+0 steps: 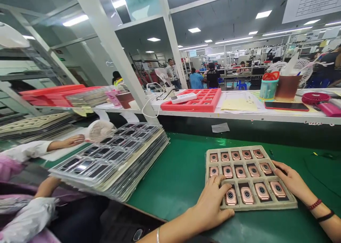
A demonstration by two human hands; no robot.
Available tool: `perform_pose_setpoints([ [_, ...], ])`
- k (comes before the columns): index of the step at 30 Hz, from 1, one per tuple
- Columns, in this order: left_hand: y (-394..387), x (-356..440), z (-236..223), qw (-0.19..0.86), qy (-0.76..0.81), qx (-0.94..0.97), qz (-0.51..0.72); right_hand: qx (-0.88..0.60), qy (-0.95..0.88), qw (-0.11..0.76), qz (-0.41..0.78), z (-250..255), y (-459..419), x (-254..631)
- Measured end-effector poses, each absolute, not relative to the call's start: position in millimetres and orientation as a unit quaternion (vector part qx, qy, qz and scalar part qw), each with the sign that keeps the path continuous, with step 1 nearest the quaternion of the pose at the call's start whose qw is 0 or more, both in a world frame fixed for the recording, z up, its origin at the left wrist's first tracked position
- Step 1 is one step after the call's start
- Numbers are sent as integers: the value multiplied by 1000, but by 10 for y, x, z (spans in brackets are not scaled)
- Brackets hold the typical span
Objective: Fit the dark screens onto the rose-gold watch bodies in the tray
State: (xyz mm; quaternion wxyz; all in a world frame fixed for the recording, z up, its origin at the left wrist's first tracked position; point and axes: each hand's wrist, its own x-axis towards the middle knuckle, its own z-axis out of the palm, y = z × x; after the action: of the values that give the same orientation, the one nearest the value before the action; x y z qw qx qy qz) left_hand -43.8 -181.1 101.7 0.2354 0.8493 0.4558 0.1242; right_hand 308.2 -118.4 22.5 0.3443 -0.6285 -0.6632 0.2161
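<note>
Head view: a beige tray [269, 206] lies on the green counter [165, 189], its three rows of square pockets holding rose-pink watches [247, 195], round dark sensors facing up. Well apart, the left hand [210, 200] grips its near-left corner, the right hand [291, 181] its right edge.
</note>
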Motion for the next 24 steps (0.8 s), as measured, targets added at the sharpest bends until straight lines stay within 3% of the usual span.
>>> perform_pose_setpoints([
  [6,-1855,-484,1138,227,449,843,189,-623,-666,335,235,230,-1085,3034],
  [10,-1671,-694,1029,219,503,808,217,-625,-698,302,179,153,-1002,2998],
  [14,-1420,-915,762,282,570,751,178,-627,-723,272,102,77,-1003,2971],
  [19,-1076,-1061,675,275,530,773,215,-630,-748,209,30,254,-1314,2845],
  [24,-479,-1121,663,246,568,742,258,-603,-773,149,126,711,-1649,2825],
])
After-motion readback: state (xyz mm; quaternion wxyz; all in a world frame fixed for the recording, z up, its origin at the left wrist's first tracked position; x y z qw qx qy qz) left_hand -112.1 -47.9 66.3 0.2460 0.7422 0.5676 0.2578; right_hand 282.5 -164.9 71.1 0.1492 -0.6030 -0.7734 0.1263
